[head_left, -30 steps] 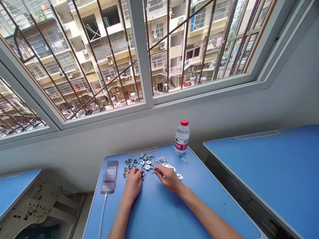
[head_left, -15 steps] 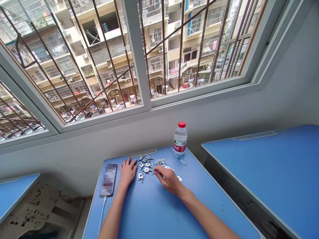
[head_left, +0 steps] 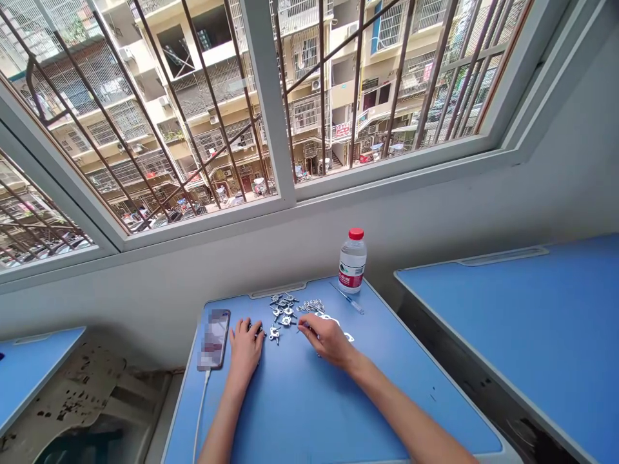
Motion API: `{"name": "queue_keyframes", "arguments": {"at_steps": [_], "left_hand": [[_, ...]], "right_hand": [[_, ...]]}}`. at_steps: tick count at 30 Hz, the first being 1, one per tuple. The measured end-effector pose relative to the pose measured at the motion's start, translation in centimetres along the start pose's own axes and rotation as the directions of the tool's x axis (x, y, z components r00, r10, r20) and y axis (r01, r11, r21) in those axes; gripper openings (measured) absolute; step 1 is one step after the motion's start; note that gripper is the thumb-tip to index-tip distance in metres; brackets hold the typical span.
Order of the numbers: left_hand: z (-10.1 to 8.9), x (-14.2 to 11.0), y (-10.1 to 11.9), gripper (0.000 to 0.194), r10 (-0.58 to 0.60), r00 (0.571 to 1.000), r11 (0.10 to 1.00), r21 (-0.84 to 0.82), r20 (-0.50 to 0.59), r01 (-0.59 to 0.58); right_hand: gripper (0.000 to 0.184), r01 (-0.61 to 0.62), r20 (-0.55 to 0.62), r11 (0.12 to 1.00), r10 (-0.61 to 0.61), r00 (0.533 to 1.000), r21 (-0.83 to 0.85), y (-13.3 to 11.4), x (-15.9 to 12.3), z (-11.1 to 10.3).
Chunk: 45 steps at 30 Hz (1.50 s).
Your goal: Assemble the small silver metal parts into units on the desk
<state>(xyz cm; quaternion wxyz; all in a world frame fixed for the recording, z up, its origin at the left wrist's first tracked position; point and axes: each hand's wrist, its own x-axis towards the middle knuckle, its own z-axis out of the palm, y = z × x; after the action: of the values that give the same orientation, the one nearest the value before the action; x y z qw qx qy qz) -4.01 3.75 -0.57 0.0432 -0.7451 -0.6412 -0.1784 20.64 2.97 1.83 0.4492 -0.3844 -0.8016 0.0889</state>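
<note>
My left hand (head_left: 246,348) lies palm down on the blue desk with its fingers spread. Small dark and metallic bits show at its fingertips, mostly covered by the hand. To its right is a cluster of silvery metal parts with short arms (head_left: 286,320), and one such part (head_left: 274,334) lies nearer to me. My right hand (head_left: 326,338) is pinched closed just right of that cluster. A tiny thin metal piece sticks out from its fingertips, too small to name. White flat ring-like pieces (head_left: 349,337) are partly hidden behind the right hand.
A pile of small shiny metal pieces (head_left: 310,306) sits behind my right hand. Farther back stand a red-capped water bottle (head_left: 352,261) and a thin screwdriver-like tool (head_left: 355,305). A phone (head_left: 215,339) with a white cable (head_left: 200,406) lies left. Another blue desk (head_left: 532,309) is at right.
The whole view has shifted slightly, with the desk sitting a little higher. Both hands keep nearly the same places and poses among the parts.
</note>
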Motion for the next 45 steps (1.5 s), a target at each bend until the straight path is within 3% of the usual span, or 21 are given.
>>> {"name": "queue_keyframes", "arguments": {"at_steps": [3, 7, 10, 15, 21, 28, 35, 40, 43, 45], "left_hand": [[-1.4, -0.3, 1.2, 0.025, 0.065, 0.997, 0.998, -0.024, -0.051, -0.066], [-2.7, 0.3, 3.5, 0.020, 0.180, 0.978, 0.983, -0.067, 0.110, -0.174], [-2.7, 0.8, 4.4, 0.019, 0.188, 0.968, 0.982, -0.046, 0.167, -0.183], [-2.5, 0.6, 4.3, 0.018, 0.224, 0.963, 0.974, -0.005, 0.152, -0.225], [-3.5, 2.1, 3.2, 0.015, 0.101, 0.989, 0.995, 0.009, 0.106, -0.103], [-2.9, 6.1, 2.0, 0.016, 0.048, 0.981, 0.999, -0.013, 0.188, -0.046], [-1.4, 7.4, 2.0, 0.042, -0.015, 0.968, 0.985, -0.163, 0.251, 0.057], [-3.7, 6.0, 0.0, 0.044, -0.018, 0.960, 0.960, -0.263, 0.278, 0.094], [-5.5, 3.3, -2.0, 0.045, -0.003, 0.953, 0.955, -0.283, 0.303, 0.093], [-5.9, 1.1, -2.8, 0.060, 0.019, 0.935, 0.955, -0.282, 0.354, 0.088]], "right_hand": [[0.022, -0.008, -0.001, 1.000, 0.008, 1.000, 0.005, 0.0, 0.0, 0.0], [0.021, -0.026, -0.012, 1.000, 0.026, 1.000, -0.003, 0.4, 0.0, -0.1], [0.021, -0.021, -0.020, 1.000, 0.020, 1.000, -0.022, 0.7, -0.1, -0.1], [0.021, 0.000, -0.040, 0.999, -0.002, 0.999, -0.038, 0.8, -0.1, -0.1], [0.020, 0.005, -0.057, 1.000, -0.005, 0.998, -0.016, 0.5, 0.1, -0.4], [0.022, 0.011, -0.074, 1.000, -0.013, 0.997, -0.025, 0.7, 0.3, -0.7], [0.020, 0.004, -0.080, 1.000, -0.005, 0.997, -0.021, 0.8, 0.3, -0.9], [0.021, -0.003, -0.065, 1.000, 0.002, 0.998, -0.026, 0.8, 0.2, -0.8], [0.022, -0.002, -0.060, 0.999, 0.000, 0.998, -0.038, 0.8, 0.1, -0.9], [0.023, 0.003, -0.059, 0.999, -0.005, 0.998, -0.046, 0.7, 0.2, -1.0]]}}
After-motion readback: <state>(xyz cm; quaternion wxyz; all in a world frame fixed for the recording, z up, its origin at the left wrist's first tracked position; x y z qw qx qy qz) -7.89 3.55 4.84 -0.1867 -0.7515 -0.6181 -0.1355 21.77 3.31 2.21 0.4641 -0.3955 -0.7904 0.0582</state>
